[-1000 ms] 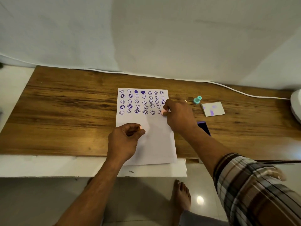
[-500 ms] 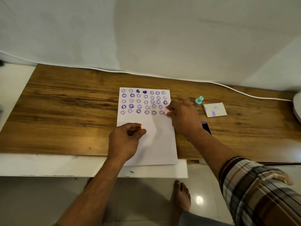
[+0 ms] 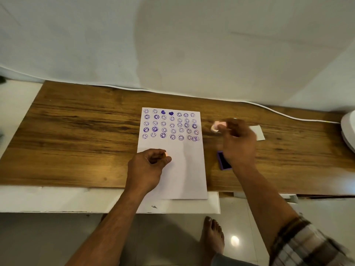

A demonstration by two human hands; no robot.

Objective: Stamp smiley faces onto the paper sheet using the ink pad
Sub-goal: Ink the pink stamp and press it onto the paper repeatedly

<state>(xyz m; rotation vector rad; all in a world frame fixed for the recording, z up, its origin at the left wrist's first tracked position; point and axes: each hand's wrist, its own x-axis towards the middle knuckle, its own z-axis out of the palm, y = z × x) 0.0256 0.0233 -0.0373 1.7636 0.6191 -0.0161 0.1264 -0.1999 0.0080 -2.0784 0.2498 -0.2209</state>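
A white paper sheet (image 3: 184, 169) lies on the wooden desk (image 3: 76, 141), its upper part filled with rows of purple smiley prints and two hearts. My right hand (image 3: 238, 143) hovers right of the sheet, blurred, pinching a small pink stamp (image 3: 217, 126) at its fingertips. The purple ink pad (image 3: 222, 160) lies open on the desk just below that hand, partly hidden by it. My left hand (image 3: 148, 166) rests on the sheet's lower left part, fingers curled, with a small pink object (image 3: 167, 154) showing at its fingertips.
A white card or lid (image 3: 258, 132) lies behind my right hand. A white cable (image 3: 278, 113) runs along the desk's back edge by the wall. A white rounded object (image 3: 348, 129) sits at the far right. A bare foot (image 3: 212, 235) stands on the tiled floor below.
My right hand lifted the pink stamp off the last print at the sheet's right edge and moved right, off the paper. The left hand stayed in place.
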